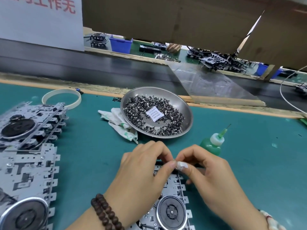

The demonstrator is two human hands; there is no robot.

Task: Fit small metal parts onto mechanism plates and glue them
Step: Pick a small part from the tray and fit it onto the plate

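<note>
Two hands are meeting over the far edge of a mechanism plate (169,188) lying on the green surface (249,163). Left hand (142,165) and right hand (204,168) are both curling their fingers inward, fingertips nearly touching; whatever they are pinching is too small to make out. A taped fingertip (181,166) is showing on the right hand. Beyond them, a steel dish (187,113) is holding loose small metal parts (137,107). A green glue bottle (211,145) is standing just beside the right hand. More plates (28,146) are lying stacked at left.
</note>
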